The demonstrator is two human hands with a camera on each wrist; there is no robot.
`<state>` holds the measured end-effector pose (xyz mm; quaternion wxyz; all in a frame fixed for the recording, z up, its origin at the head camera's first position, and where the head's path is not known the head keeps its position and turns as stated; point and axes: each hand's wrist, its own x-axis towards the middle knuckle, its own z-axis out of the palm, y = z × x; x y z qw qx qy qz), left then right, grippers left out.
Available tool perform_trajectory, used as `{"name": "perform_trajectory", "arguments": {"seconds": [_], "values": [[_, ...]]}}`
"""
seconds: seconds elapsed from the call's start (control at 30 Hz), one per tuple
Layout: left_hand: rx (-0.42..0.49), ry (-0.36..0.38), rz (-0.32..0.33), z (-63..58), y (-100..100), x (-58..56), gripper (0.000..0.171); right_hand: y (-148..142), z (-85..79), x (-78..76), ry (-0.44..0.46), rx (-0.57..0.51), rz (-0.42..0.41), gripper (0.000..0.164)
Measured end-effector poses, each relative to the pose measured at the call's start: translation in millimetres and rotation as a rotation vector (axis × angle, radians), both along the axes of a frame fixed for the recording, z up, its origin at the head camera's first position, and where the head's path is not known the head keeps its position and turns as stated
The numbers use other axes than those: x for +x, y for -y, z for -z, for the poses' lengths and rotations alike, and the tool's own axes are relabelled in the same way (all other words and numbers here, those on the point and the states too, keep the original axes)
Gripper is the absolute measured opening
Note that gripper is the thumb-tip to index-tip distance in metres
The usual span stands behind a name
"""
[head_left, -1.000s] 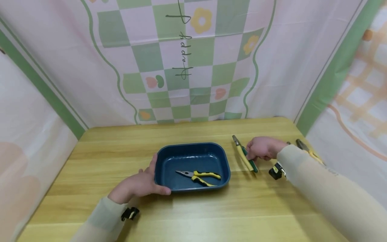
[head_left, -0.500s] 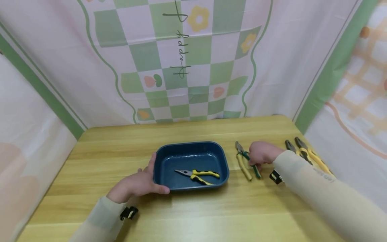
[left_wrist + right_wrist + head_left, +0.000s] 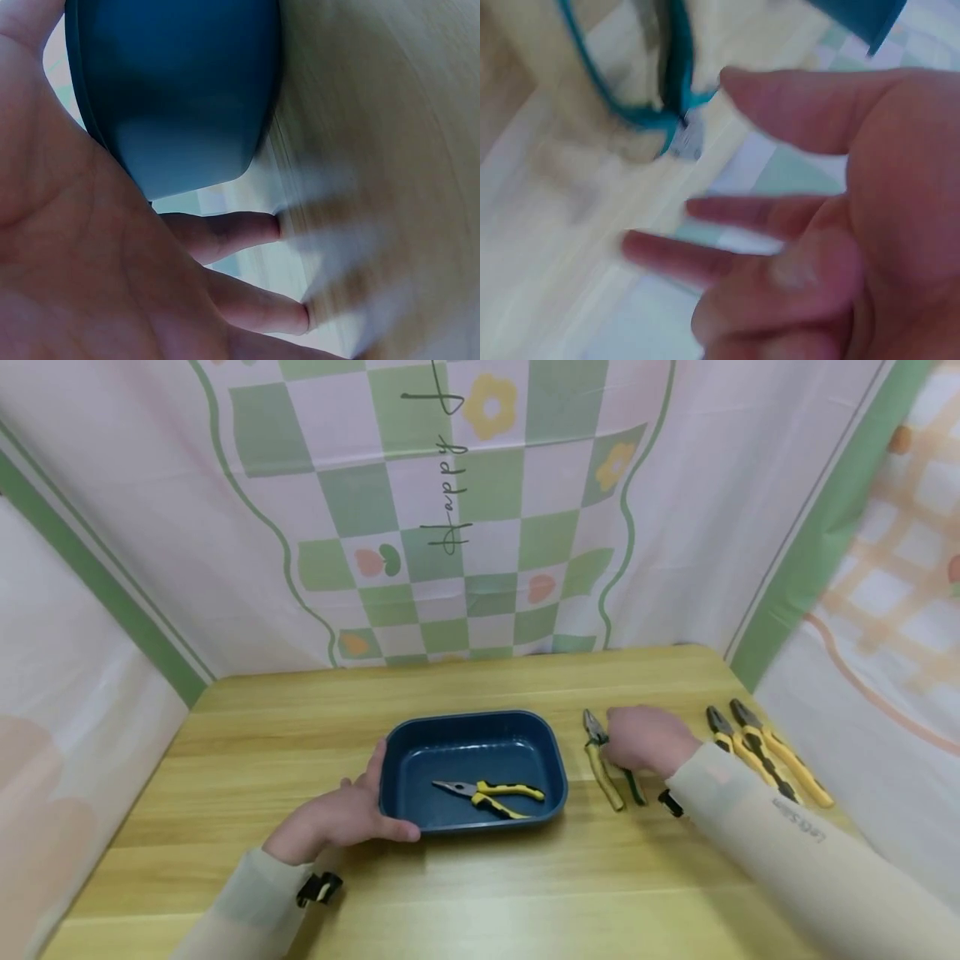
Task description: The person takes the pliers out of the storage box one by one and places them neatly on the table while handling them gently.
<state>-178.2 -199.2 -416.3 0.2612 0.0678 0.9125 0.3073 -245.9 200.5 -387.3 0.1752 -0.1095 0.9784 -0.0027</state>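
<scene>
My left hand (image 3: 341, 814) rests against the left front corner of a dark blue rectangular tray (image 3: 551, 752). In the left wrist view its palm (image 3: 97, 247) lies beside the tray wall (image 3: 180, 82), fingers extended. Inside the tray lie needle-nose pliers (image 3: 513, 791) with yellow and black handles. Right of the tray, pliers (image 3: 606, 777) with one yellow and one green handle lie on the table, handles spread. My right hand (image 3: 648, 739) is over their right side. In the right wrist view, thumb and two fingers extend apart beside these pliers (image 3: 676, 67), nothing between them.
Two more pairs of pliers, the left pair (image 3: 753, 758) and the right pair (image 3: 787, 756), lie side by side near the table's right edge. The wooden table (image 3: 480, 902) meets a patterned cloth (image 3: 495, 552) at the back and sides.
The yellow-and-green pliers have come to lie with their handles apart, slightly nearer me. My right hand has loosened from the green handle and shifted towards their jaws. The left hand stays put.
</scene>
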Motion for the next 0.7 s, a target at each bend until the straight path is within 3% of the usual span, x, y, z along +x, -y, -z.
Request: {"name": "perform_trajectory", "arguments": {"seconds": [0.1, 0.2, 0.7], "values": [[0.001, -0.005, 0.001, 0.4, 1, 0.1, 0.135, 8, 2.7, 4.8, -0.032, 0.016, -0.071, 0.061], [0.003, -0.003, 0.001, 0.9, 2, 0.0, 0.135, 14, 5.0, 8.6, -0.017, 0.036, -0.106, 0.071], [-0.010, 0.009, -0.004, 0.9, 2, -1.2, 0.135, 1, 8.8, 9.6, -0.016, -0.007, -0.088, 0.076]]}}
